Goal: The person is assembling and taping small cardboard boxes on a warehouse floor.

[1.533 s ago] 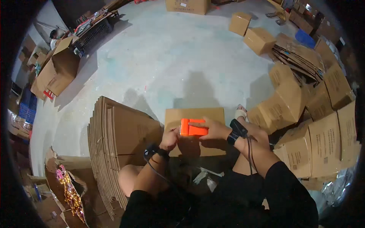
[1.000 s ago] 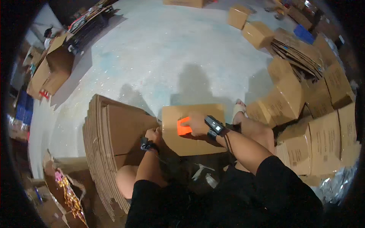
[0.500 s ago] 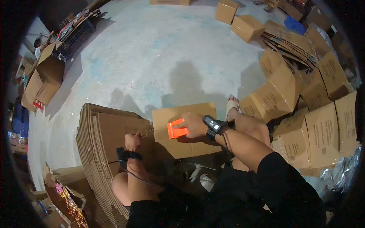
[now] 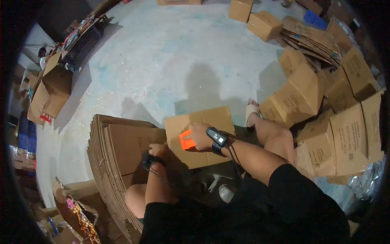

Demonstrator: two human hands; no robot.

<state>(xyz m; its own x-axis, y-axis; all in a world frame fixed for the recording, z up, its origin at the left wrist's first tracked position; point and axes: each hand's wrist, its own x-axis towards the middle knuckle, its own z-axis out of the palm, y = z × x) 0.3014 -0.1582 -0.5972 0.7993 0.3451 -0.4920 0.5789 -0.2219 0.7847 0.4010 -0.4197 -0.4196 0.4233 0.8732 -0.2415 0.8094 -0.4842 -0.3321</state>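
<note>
1. Person's sitting on the concrete floor (image 4: 162, 61), and the right hand (image 4: 200, 136) is clamped around an orange tape dispenser (image 4: 186, 142), pressing it onto a flat cardboard box (image 4: 203, 126) lying just in front of their knees.
2. That dispenser sits near the left edge of the flattened box, fingers wrapped over the top of it. There's a black wrist device (image 4: 217, 138) strapped on that arm with a cord running back along the forearm.
3. Left hand (image 4: 156, 150) is over on the tall stack of flattened cartons (image 4: 118, 162) to their left, fingers curled down on the top sheet's edge. Can't really tell if it's pinching the sheet or just resting on it. It wears a dark wristband (image 4: 148, 160) too.
4. One bare leg stretches out to the right, foot in a pale sandal (image 4: 251, 110) just beside the flat box.
5. Right side of the room is crowded with assembled brown boxes (image 4: 308, 85), plus a leaning pile of flat cardboard (image 4: 308, 40) farther back.
6. Far left there's an open carton (image 4: 53, 89) and a dark plastic crate (image 4: 83, 46).
</note>
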